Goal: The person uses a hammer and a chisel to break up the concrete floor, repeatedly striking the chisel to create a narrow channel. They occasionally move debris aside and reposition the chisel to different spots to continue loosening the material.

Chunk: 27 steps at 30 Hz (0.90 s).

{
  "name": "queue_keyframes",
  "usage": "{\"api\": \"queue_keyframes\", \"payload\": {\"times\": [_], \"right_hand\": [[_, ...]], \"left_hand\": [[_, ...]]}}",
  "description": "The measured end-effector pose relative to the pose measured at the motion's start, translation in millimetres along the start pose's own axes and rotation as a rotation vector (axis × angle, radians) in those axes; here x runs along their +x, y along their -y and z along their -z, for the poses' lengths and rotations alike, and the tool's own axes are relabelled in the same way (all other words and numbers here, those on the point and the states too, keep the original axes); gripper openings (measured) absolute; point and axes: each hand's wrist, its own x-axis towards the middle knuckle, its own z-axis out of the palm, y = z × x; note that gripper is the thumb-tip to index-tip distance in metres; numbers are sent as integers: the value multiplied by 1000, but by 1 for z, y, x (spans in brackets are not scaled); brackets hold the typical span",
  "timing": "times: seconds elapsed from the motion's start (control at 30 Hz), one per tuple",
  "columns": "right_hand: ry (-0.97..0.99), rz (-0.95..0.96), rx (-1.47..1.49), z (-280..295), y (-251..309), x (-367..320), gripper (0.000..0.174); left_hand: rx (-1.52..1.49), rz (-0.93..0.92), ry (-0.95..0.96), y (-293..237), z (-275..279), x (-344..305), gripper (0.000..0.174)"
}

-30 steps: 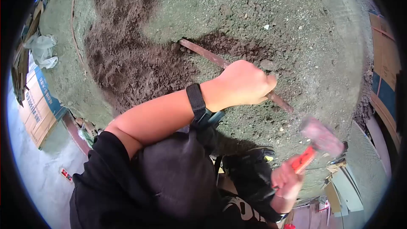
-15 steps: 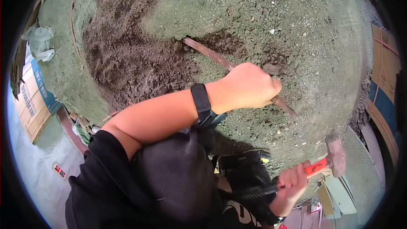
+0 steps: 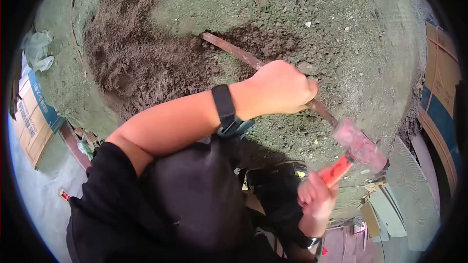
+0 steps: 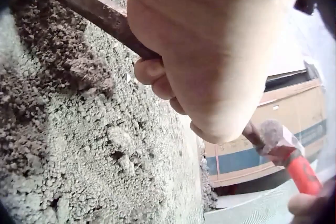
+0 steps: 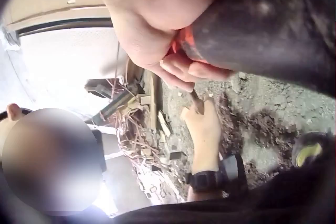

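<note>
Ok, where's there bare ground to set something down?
Smooth ground past the metal bar, beside the soil heap, looks free; so does gravelly ground between the bar and strapped cardboard box. It's crowded around the left hand, hammer and right hand.

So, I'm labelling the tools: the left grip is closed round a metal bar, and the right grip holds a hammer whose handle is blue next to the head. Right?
The hammer has a red handle next to its head, not a blue one, as the head view shows. The rest is right: the left grip is closed round the metal bar, and the right grip holds the hammer.
</note>
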Motion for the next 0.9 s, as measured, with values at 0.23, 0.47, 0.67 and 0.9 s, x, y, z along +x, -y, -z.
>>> {"api": "queue_keyframes", "payload": {"times": [0.23, 0.47, 0.67, 0.9], "right_hand": [[-62, -151, 247, -10, 0, 9, 17], [-247, -85, -71, 48, 21, -10, 11], [-325, -100, -59, 119, 24, -51, 10], [-286, -97, -58, 135, 29, -64, 8]], "left_hand": [[39, -14, -32, 1, -3, 1, 24], [42, 29, 37, 0, -16, 7, 23], [76, 76, 60, 6, -35, 8, 22], [185, 61, -8, 6, -54, 5, 18]]}}
